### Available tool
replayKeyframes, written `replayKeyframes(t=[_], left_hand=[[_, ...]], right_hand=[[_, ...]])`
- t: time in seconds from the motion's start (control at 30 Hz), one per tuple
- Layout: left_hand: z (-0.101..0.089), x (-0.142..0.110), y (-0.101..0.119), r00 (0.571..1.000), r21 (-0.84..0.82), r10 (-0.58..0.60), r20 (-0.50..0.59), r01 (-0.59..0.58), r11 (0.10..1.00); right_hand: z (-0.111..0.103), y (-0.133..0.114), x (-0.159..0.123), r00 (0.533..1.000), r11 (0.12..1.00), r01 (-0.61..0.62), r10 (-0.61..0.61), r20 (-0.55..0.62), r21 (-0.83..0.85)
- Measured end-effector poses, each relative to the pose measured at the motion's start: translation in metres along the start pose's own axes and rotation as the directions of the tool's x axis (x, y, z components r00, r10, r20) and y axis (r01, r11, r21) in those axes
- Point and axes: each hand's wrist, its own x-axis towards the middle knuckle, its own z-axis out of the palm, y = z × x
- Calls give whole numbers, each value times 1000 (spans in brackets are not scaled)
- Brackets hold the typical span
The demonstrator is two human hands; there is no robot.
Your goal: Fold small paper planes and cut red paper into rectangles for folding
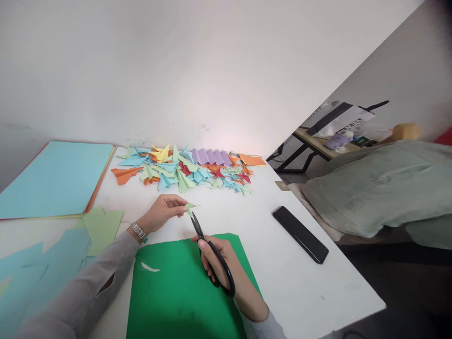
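Note:
My left hand [164, 211] pinches a small light-green folded paper piece [191, 207] above the white table [282, 273]. My right hand [221, 263] grips black scissors [212, 256] by the handles. The blades point up toward the paper piece and their tips touch it. Both hands hover over the far edge of a green paper sheet [176, 292] lying in front of me. A metal watch [139, 232] is on my left wrist.
A pile of folded coloured paper shapes [183, 172] lies at the back by the wall. A stack of coloured sheets, light blue on top [52, 176], is at the left, with cut scraps [100, 226] near it. A black phone [300, 234] rests near the right table edge.

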Motion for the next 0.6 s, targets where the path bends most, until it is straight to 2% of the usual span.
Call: replayKeyframes(t=[0.4,0.6], left_hand=[[-3,0,-3,1000,70,27,-6,-26,997],[-3,1,-3,999,55,34,-2,-34,998]], right_hand=[[1,0,1,1000,999,18,-19,-8,-31],[2,-1,-1,999,999,32,-33,-20,-31]])
